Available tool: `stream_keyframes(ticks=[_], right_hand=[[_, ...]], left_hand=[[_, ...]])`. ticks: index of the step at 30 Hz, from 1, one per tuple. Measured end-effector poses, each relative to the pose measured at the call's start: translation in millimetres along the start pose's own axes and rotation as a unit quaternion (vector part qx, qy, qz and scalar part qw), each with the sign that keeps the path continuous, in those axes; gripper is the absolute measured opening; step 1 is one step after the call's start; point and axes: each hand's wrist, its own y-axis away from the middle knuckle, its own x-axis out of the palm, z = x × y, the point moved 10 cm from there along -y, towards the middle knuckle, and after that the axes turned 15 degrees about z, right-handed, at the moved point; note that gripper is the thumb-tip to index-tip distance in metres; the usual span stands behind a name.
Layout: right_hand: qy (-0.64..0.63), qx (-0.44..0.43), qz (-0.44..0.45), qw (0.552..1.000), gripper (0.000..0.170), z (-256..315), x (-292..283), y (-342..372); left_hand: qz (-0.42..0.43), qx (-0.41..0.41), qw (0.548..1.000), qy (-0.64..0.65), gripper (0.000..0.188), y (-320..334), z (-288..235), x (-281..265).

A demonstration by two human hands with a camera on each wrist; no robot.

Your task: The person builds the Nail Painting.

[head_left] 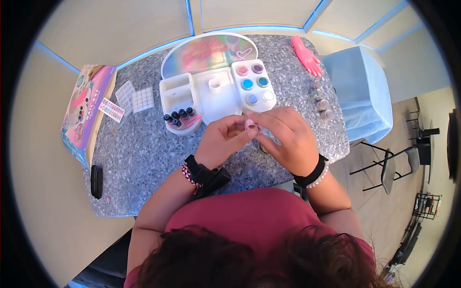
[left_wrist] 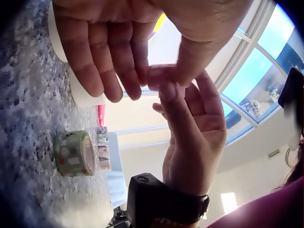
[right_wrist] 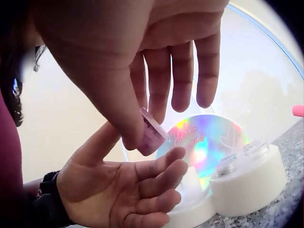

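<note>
Both hands meet over the near side of the table around a small pink jar [head_left: 250,126]. In the right wrist view, my right hand [right_wrist: 175,28] pinches this jar [right_wrist: 153,137] between thumb and fingers, its other fingers hanging down. My left hand [head_left: 218,141] comes from the other side, thumb and index finger at the jar in the head view; its palm [right_wrist: 114,190] faces up in the right wrist view. Just beyond the hands stands a white organizer [head_left: 216,103] holding dark-capped bottles [head_left: 180,115] and several glitter pots [head_left: 247,84].
A round patterned container [left_wrist: 73,153] stands on the speckled table beneath the hands. Small jars [head_left: 321,104] and a pink model hand [head_left: 306,56] are at the right. Leftward are a nail art box [head_left: 84,113], clear compartment trays [head_left: 143,99] and a black case [head_left: 96,181].
</note>
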Motion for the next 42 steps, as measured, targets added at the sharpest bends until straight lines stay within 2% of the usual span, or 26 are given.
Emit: stream_keyframes(ticks=[3, 7, 9, 14, 16, 17, 18, 20, 21, 22, 24, 28, 30, 31, 33, 34, 36, 37, 39, 40, 42], right_hand=[[0.013, -0.01, -0.028, 0.999, 0.037, -5.0, 0.8, 2.1], [0.01, -0.014, -0.043, 0.999, 0.032, -8.0, -10.4, 9.1], [0.031, 0.019, -0.084, 0.996, 0.029, -9.8, -30.7, 13.0], [0.009, 0.066, -0.092, 0.994, 0.03, -18.0, -45.4, 25.2], [-0.074, 0.047, -0.03, 0.996, 0.033, -15.4, -26.9, 22.9], [-0.079, 0.025, 0.0, 0.997, 0.042, -9.8, -17.0, 19.7], [-0.08, 0.025, 0.0, 0.996, 0.042, -6.2, -9.0, 18.7], [-0.086, 0.03, 0.013, 0.996, 0.054, 0.2, 15.9, 17.7], [-0.081, 0.016, -0.005, 0.997, 0.07, 0.0, 24.5, 20.4], [-0.082, 0.016, -0.004, 0.996, 0.07, 2.9, 28.5, 17.9], [-0.076, -0.002, -0.045, 0.996, 0.079, 11.0, 26.2, 15.4], [-0.093, -0.002, -0.039, 0.995, 0.084, 11.9, 25.9, 14.9], [-0.147, 0.023, 0.031, 0.988, 0.07, 4.0, 29.0, 15.5], [-0.147, 0.023, 0.033, 0.988, 0.07, 0.4, 21.4, 19.5], [-0.198, 0.082, 0.058, 0.975, 0.054, -19.2, 14.0, 27.5], [-0.198, 0.083, 0.059, 0.975, 0.054, -20.7, 11.5, 23.9], [-0.091, 0.014, 0.04, 0.995, 0.042, -5.6, -0.2, 12.9], [-0.098, 0.017, 0.062, 0.993, 0.041, -2.0, 3.7, 9.8], [-0.089, -0.001, 0.085, 0.992, 0.038, 4.8, 11.7, 7.5], [-0.08, -0.021, 0.108, 0.991, 0.035, 8.9, 17.5, 7.0], [-0.084, -0.019, 0.1, 0.991, 0.034, 1.1, 20.2, 11.0]], left_hand=[[-0.022, 0.011, 1.0, 0.001, 0.035, -0.5, -2.2, -7.7], [-0.036, 0.008, 0.999, -0.018, 0.033, 0.6, -6.7, -10.2], [-0.034, 0.021, 0.999, -0.005, 0.033, 0.9, -6.4, -13.4], [-0.065, 0.047, 0.997, -0.007, 0.033, 4.6, -18.4, -18.6], [-0.086, 0.055, 0.995, -0.006, 0.033, 6.4, -19.6, -21.2], [-0.084, 0.066, 0.994, 0.029, 0.033, 5.8, -17.6, -20.8], [-0.081, 0.077, 0.992, 0.065, 0.033, 4.9, -15.5, -20.1], [-0.072, 0.069, 0.993, 0.055, 0.033, 3.4, -8.8, -15.5], [-0.065, 0.061, 0.995, 0.047, 0.033, 3.2, -6.0, -12.4], [-0.066, 0.061, 0.995, 0.047, 0.033, 4.4, -6.2, -11.1], [-0.086, 0.052, 0.994, -0.043, 0.031, 8.9, -14.1, -12.1], [-0.074, 0.064, 0.995, 0.014, 0.032, 9.3, -17.2, -13.3], [-0.077, 0.07, 0.994, 0.014, 0.029, 8.4, -14.6, -13.6], [-0.078, 0.07, 0.994, 0.016, 0.029, 9.9, -19.6, -12.1], [-0.05, 0.016, 0.985, -0.161, 0.025, 10.5, -34.9, 0.5], [-0.05, 0.015, 0.986, -0.16, 0.025, 10.2, -32.8, 0.9], [-0.006, 0.018, 0.971, -0.238, 0.031, 6.8, -31.9, 11.7], [-0.005, 0.017, 0.971, -0.237, 0.031, 7.4, -34.4, 12.2], [0.025, -0.031, 0.907, -0.419, 0.035, 7.4, -41.1, 20.2], [0.025, -0.031, 0.908, -0.418, 0.035, 7.3, -41.7, 20.2], [0.039, -0.029, 0.927, -0.373, 0.035, 6.8, -39.4, 21.7]])
